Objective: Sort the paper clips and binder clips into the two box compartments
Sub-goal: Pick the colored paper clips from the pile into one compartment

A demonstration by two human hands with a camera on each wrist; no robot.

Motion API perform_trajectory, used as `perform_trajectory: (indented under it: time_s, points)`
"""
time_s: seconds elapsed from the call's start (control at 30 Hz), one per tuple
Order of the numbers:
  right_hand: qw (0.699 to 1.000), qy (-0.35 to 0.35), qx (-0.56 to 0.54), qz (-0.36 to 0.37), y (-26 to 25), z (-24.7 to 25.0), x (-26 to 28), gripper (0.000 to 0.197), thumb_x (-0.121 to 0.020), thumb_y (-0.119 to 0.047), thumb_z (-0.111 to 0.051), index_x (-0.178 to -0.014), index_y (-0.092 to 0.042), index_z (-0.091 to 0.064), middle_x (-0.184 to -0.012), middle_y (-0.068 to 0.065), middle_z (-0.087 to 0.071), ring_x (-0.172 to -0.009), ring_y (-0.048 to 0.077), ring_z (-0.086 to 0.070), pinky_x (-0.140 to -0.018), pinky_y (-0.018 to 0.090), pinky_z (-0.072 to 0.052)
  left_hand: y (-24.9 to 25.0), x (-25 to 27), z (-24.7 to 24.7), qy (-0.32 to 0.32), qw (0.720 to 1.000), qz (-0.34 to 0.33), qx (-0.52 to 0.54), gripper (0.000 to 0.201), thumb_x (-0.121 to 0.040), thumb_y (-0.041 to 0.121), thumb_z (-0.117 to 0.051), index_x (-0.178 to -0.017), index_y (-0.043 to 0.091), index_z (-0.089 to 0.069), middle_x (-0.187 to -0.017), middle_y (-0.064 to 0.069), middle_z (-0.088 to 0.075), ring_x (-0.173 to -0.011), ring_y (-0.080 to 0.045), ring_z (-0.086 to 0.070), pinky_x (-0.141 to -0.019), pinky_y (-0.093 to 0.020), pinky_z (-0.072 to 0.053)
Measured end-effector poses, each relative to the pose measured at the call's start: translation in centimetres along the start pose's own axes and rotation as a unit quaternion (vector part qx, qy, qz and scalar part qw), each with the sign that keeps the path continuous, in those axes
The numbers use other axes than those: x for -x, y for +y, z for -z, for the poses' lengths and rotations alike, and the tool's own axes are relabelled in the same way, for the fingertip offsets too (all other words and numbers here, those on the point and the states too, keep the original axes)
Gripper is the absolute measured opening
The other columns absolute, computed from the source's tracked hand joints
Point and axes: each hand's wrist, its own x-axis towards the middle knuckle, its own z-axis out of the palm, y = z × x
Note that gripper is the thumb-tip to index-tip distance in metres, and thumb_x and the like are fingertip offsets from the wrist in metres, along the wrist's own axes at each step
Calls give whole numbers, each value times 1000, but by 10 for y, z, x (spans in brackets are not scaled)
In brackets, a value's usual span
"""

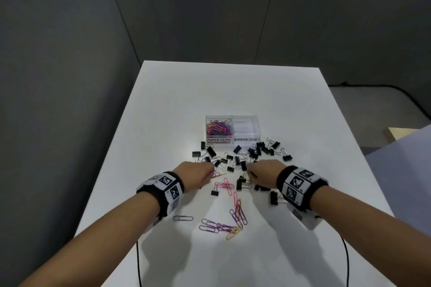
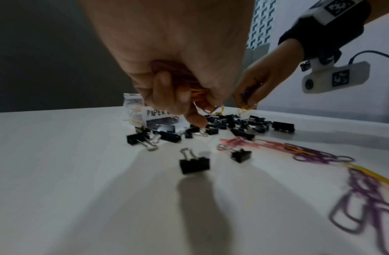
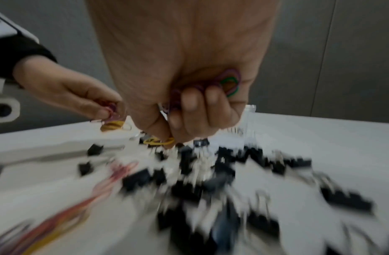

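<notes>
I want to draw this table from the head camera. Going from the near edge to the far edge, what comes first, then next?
Purple paper clips → pink paper clips → black binder clips → clear box with two compartments.

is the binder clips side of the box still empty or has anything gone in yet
Empty. The head view shows only clear plastic in the binder clips compartment, while the black binder clips all lie on the table.

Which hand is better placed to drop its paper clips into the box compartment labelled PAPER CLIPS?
Left, probably. The left hand holds paper clips and lies on the side of the paper clips compartment. The right hand holds some too but would reach across.
</notes>
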Motion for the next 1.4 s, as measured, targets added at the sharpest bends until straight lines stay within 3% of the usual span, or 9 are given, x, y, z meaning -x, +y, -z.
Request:
perform_trajectory:
  time_s: [0.2,0.3,0.4,0.53,0.7,0.93,1.1,1.27,1.4]
  points:
    - [998,65,19,-7,-6,74,-45,17,-100,-15,-31,-110,-8,-42,-62,-4,-38,-53,11,-39,-54,22,-35,-35,-9,22,50,997,44,31,30,-102,31,-27,-112,12,-48,-105,-5,-65,-86,-26,-60,-78,-33,-47]
    - [995,61,78,-29,-13,102,-72,22,-97,-8,-35,-115,-4,-48,-65,-1,-44,-70,21,-49,-67,28,-42,-50,-11,29,63,996,58,40,31,-102,31,-26,-108,10,-48,-103,-7,-64,-80,-25,-55,-77,-35,-45]
    - [991,22,125,-42,-19,115,-93,25,-96,-7,-38,-114,-4,-55,-100,6,-66,-83,24,-57,-77,31,-46,-61,-12,33,55,995,70,38,32,-102,33,-25,-108,10,-47,-103,-7,-63,-85,-27,-56,-78,-34,-44]
    - [990,20,139,-24,-27,107,-116,26,-94,-6,-40,-117,-6,-54,-113,8,-65,-99,26,-62,-79,31,-46,-69,-15,34,45,994,80,65,36,-100,42,-30,-109,13,-49,-102,-3,-63,-80,-22,-52,-77,-31,-42]
    - [999,48,16,-13,-28,102,-128,38,-94,-12,-44,-131,-10,-38,-118,13,-60,-106,30,-59,-79,34,-46,-78,-20,26,25,994,85,66,33,-99,41,-35,-111,13,-49,-104,-4,-64,-75,-17,-46,-72,-28,-37]
    - [997,62,-41,5,-18,98,-133,30,-92,-9,-49,-121,-2,-49,-120,16,-58,-108,31,-56,-86,36,-46,-88,-33,28,5,997,70,31,38,-99,43,-33,-113,13,-52,-103,-8,-68,-93,-26,-62,-72,-29,-39]
    - [992,111,-62,18,-6,93,-120,32,-94,-17,-50,-125,-13,-55,-129,8,-54,-118,26,-50,-95,36,-43,-81,-44,50,74,996,55,13,33,-99,40,-33,-113,16,-52,-103,-3,-67,-91,-24,-61,-70,-27,-38]
    - [969,219,-111,17,16,83,-87,24,-94,-20,-49,-115,-13,-60,-114,7,-60,-105,23,-56,-80,33,-47,-63,-76,76,111,994,11,11,31,-100,29,-30,-120,15,-49,-116,-6,-60,-100,-25,-58,-75,-30,-40]
    - [975,191,-109,10,26,51,-60,22,-96,-21,-45,-107,-12,-62,-105,5,-63,-94,20,-59,-75,28,-49,-48,-112,79,44,999,-15,-29,32,-101,25,-32,-127,13,-46,-121,-11,-52,-107,-28,-54,-80,-36,-45]
